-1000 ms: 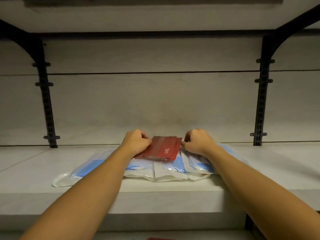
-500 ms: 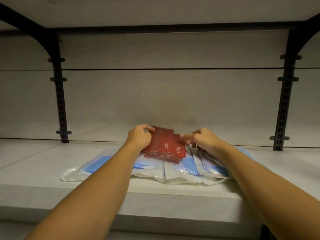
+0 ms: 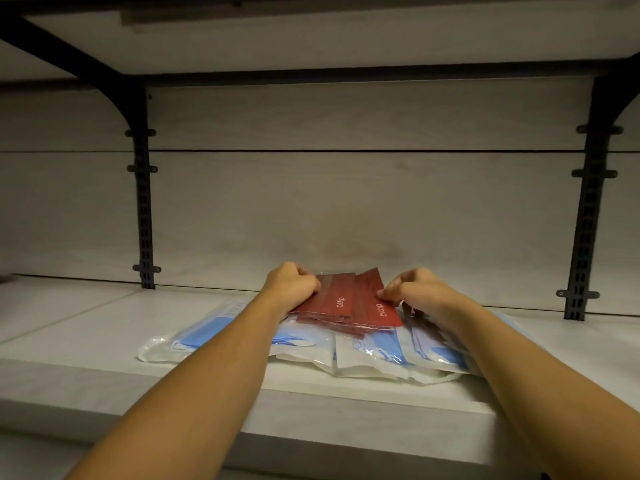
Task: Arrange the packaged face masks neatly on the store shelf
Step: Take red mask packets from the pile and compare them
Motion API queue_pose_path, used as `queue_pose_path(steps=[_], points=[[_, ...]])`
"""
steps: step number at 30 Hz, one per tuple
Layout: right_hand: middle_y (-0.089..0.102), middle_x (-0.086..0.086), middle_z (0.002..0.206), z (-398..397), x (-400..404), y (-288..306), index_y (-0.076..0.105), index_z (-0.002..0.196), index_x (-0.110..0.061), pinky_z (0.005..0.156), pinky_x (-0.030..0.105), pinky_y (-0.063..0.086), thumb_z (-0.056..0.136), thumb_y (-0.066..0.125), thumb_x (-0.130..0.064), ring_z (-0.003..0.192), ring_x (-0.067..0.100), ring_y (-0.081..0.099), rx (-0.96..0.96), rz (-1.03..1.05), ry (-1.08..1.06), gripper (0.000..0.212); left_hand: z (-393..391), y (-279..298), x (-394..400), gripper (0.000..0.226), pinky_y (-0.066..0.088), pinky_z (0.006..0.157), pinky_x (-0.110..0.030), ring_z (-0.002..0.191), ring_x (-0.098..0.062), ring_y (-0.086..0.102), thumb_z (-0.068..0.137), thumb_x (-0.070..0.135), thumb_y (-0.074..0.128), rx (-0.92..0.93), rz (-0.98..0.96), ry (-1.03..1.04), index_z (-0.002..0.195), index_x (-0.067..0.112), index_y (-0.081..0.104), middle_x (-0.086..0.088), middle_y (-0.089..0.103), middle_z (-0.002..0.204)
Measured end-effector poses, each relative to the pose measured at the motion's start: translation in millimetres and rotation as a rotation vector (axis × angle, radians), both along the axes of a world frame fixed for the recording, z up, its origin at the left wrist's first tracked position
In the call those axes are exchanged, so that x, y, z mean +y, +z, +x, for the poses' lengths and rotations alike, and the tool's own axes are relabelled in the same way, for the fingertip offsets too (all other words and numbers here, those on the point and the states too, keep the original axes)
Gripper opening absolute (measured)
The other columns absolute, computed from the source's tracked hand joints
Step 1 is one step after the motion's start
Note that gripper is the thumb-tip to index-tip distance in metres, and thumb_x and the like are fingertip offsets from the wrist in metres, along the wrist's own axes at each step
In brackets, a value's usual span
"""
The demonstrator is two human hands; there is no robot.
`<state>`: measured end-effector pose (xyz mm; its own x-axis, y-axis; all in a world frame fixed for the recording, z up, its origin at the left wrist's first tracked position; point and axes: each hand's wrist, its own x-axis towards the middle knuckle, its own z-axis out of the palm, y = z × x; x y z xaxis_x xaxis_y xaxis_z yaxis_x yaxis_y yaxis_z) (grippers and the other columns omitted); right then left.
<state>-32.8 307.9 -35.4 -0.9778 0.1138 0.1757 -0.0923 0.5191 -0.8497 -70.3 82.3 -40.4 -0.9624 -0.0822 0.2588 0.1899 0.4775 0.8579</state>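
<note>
left fingers (image 3: 304, 284) hidden, blue packs (image 3: 374, 348) part-covered

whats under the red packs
The red packs lie on clear packs of blue masks, which rest on the shelf. The parts of the blue packs under them are hidden.

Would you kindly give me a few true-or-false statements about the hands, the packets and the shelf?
1. The red mask packets lie on top of the clear packets of blue masks. True.
2. The left hand grips the red packets at their left side. True.
3. The right hand rests flat on the pale wooden shelf. False: its fingertips pinch a red packet.
4. The red packets form one squared stack. False: they are fanned apart.
5. The black metal shelf brackets stand at the back wall. True.
</note>
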Motion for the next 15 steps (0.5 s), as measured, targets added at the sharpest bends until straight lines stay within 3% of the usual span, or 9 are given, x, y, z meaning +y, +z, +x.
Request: queue_pose_path(steps=[2, 4, 7, 9, 11, 13, 15], points=[[0.065, 0.011, 0.077, -3.9, 2.2, 0.7, 0.064, 0.088, -0.007, 0.048, 0.022, 0.037, 0.087, 0.075, -0.011, 0.057, 0.018, 0.051, 0.007, -0.046, -0.003, 0.011, -0.1, 1.0, -0.9, 0.031, 0.052, 0.079, -0.028, 0.089, -0.015, 0.063, 0.081, 0.011, 0.064, 0.005, -0.012, 0.006, 0.110, 0.023, 0.068, 0.003, 0.065, 0.094], [0.065, 0.012, 0.081, -7.6, 4.0, 0.2, 0.065, 0.095, -0.004, 0.050, 0.025, 0.037, 0.086, 0.073, -0.007, 0.061, 0.019, 0.053, 0.007, -0.108, -0.003, 0.012, 0.1, 1.4, -0.9, 0.039, 0.046, 0.077, -0.026, 0.093, -0.016, 0.059, 0.086, 0.011, 0.060, 0.013, -0.049, 0.027, 0.123, 0.023, 0.063, 0.005, 0.060, 0.097], [0.068, 0.014, 0.088, -11.6, 3.8, -1.2, 0.069, 0.104, -0.006, 0.056, 0.027, 0.039, 0.086, 0.076, -0.008, 0.072, 0.022, 0.055, -0.002, -0.170, -0.020, 0.019, 2.7, 1.7, 0.2, 0.050, 0.043, 0.085, -0.026, 0.109, -0.022, 0.058, 0.088, 0.010, 0.060, 0.013, -0.081, 0.061, 0.138, 0.015, 0.052, -0.006, 0.059, 0.123], [0.067, 0.014, 0.084, -12.2, 2.2, -1.8, 0.071, 0.101, -0.004, 0.053, 0.025, 0.037, 0.085, 0.077, -0.010, 0.066, 0.021, 0.053, -0.018, -0.166, -0.033, 0.018, 2.2, 2.3, -1.0, 0.068, 0.043, 0.088, -0.027, 0.120, -0.025, 0.056, 0.087, 0.015, 0.068, 0.015, -0.063, 0.087, 0.149, 0.012, 0.040, -0.010, 0.055, 0.136], [0.065, 0.012, 0.077, -11.5, 1.5, -1.3, 0.071, 0.097, -0.001, 0.051, 0.024, 0.035, 0.085, 0.077, -0.010, 0.058, 0.017, 0.049, -0.027, -0.163, -0.034, 0.016, 4.0, 2.4, -2.0, 0.066, 0.046, 0.093, -0.028, 0.119, -0.025, 0.058, 0.085, 0.019, 0.074, 0.034, -0.042, 0.115, 0.144, 0.010, 0.047, -0.010, 0.059, 0.131], [0.064, 0.012, 0.076, -10.9, 0.6, -2.0, 0.069, 0.094, -0.003, 0.053, 0.025, 0.036, 0.085, 0.077, -0.011, 0.058, 0.018, 0.051, -0.022, -0.170, -0.028, 0.014, 7.8, 2.3, -2.6, 0.040, 0.048, 0.090, -0.027, 0.110, -0.022, 0.064, 0.084, 0.018, 0.076, 0.073, -0.042, 0.135, 0.121, 0.011, 0.067, -0.004, 0.068, 0.109], [0.067, 0.013, 0.081, -10.5, -2.1, -2.4, 0.067, 0.095, -0.004, 0.057, 0.028, 0.042, 0.086, 0.076, -0.013, 0.063, 0.020, 0.056, 0.015, -0.164, -0.024, 0.016, 13.5, 4.5, -3.5, 0.014, 0.044, 0.080, -0.022, 0.094, -0.019, 0.065, 0.084, 0.018, 0.078, 0.132, -0.059, 0.148, 0.096, 0.017, 0.072, 0.003, 0.067, 0.086]])
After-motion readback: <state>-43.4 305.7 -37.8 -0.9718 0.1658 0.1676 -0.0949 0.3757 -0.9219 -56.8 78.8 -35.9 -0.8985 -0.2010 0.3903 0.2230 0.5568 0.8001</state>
